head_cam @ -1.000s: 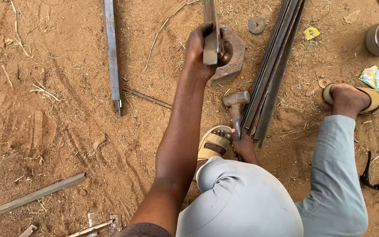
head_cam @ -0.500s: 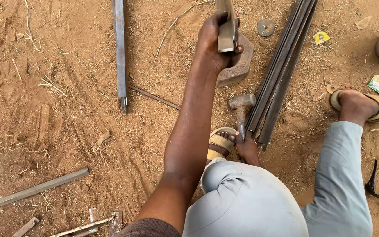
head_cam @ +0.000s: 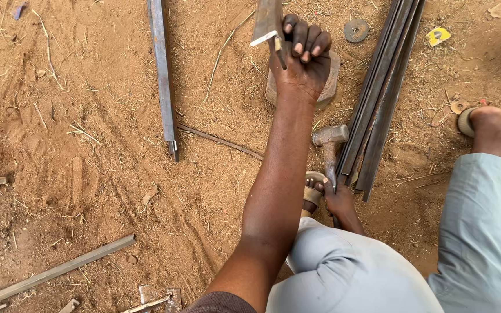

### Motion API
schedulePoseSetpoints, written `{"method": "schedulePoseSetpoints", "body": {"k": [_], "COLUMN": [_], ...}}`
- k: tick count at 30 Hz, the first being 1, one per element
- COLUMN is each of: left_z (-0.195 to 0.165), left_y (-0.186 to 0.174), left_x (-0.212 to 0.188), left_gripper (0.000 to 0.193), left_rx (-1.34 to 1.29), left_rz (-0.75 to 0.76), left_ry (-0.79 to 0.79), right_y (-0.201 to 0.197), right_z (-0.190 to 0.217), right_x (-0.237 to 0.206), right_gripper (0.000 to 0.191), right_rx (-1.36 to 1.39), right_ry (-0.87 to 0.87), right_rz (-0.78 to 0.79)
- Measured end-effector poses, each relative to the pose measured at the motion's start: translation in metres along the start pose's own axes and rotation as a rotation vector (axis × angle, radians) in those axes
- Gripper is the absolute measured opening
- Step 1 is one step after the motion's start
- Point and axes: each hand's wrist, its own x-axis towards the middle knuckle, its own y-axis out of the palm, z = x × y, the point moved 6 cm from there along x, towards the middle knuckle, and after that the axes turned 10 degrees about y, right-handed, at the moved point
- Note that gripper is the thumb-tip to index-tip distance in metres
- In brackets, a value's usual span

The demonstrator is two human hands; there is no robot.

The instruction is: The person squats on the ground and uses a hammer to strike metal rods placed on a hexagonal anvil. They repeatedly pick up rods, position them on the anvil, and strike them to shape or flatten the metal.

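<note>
My left hand [head_cam: 304, 61] is stretched out ahead and shut on a short flat steel piece [head_cam: 268, 23], which it holds above a round, worn block [head_cam: 330, 81] on the sandy ground. My fingers curl over the piece with the nails facing up. Low between my knees, my right hand [head_cam: 340, 203] grips the handle of a hammer [head_cam: 330, 136]. The hammer's head rests on the ground beside a bundle of long steel bars [head_cam: 378, 98]. My sandalled foot [head_cam: 314, 194] is right next to the right hand.
A long square steel tube [head_cam: 160, 69] lies to the left, with a thin rod [head_cam: 221, 141] slanting from its end. More bars [head_cam: 53, 269] lie at the lower left. A grinding disc [head_cam: 356, 30] and a yellow scrap [head_cam: 438, 36] lie at the top right. My other foot [head_cam: 494, 127] is at the right.
My left hand has turned on the steel piece, so the fingernails now face up and the piece shows to the left of the hand. The right hand stays on the hammer.
</note>
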Motion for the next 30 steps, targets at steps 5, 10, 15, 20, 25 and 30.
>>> {"method": "schedulePoseSetpoints", "body": {"k": [5, 10, 15, 20, 25, 30], "left_z": [0.001, 0.007, 0.004, 0.005, 0.008, 0.003], "left_y": [0.005, 0.01, 0.008, 0.007, 0.009, -0.02], "left_x": [-0.001, -0.006, -0.007, -0.009, -0.011, -0.026], "left_gripper": [0.047, 0.045, 0.04, 0.032, 0.034, 0.032], "left_rx": [-0.067, -0.028, 0.031, 0.06, 0.044, 0.289], "left_rz": [0.02, 0.017, -0.02, -0.044, -0.039, -0.151], "left_ry": [-0.031, -0.048, -0.058, -0.083, -0.104, -0.243], "right_y": [0.004, 0.001, 0.004, 0.003, 0.002, 0.003], "right_z": [-0.015, -0.009, 0.001, -0.002, 0.001, 0.004], "right_x": [0.012, 0.007, -0.002, 0.005, 0.0, -0.004], "right_gripper": [0.042, 0.042, 0.042, 0.044, 0.047, 0.051], "right_rx": [0.006, -0.009, -0.011, -0.075, -0.056, -0.07], "right_ry": [-0.052, -0.032, -0.017, -0.03, -0.045, 0.017], "right_rz": [-0.025, -0.032, -0.011, -0.049, -0.049, -0.013]}}
